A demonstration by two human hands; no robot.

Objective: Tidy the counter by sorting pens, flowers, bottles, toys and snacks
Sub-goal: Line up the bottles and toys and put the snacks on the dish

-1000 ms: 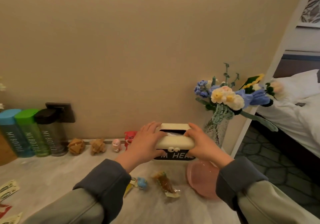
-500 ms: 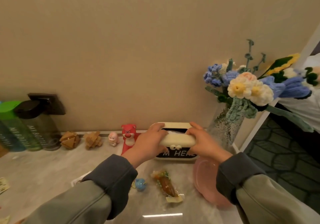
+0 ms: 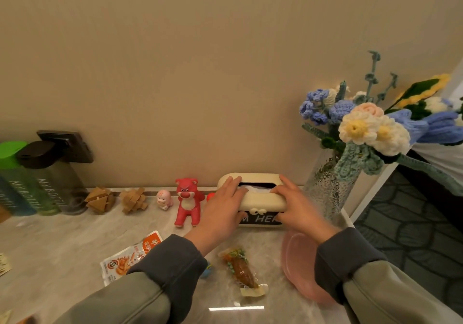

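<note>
A cream tissue box (image 3: pixel 260 202) with a black label stands on the counter against the wall. My left hand (image 3: pixel 223 211) grips its left end, fingers over the top and thumb on the front. My right hand (image 3: pixel 298 211) grips the right end the same way. To the box's left stand a red bear toy (image 3: pixel 187 202), a small pink figure (image 3: pixel 164 199) and two wooden puzzles (image 3: pixel 134 200). Knitted flowers (image 3: pixel 370 128) sit in a glass vase (image 3: pixel 325 186) on the right. A wrapped snack (image 3: pixel 241 268) and an orange-white snack packet (image 3: pixel 130 256) lie in front.
Bottles with dark (image 3: pixel 50 181) and green (image 3: pixel 20 178) caps line the wall at the left, below a wall socket (image 3: pixel 67 146). A pink plate (image 3: pixel 298 263) lies under my right wrist near the counter's right edge. A small blue toy (image 3: pixel 206 271) peeks from under my left sleeve.
Both hands have carried the tissue box back and down, so it now stands against the wall. The red bear and the snack packet have come into plain view.
</note>
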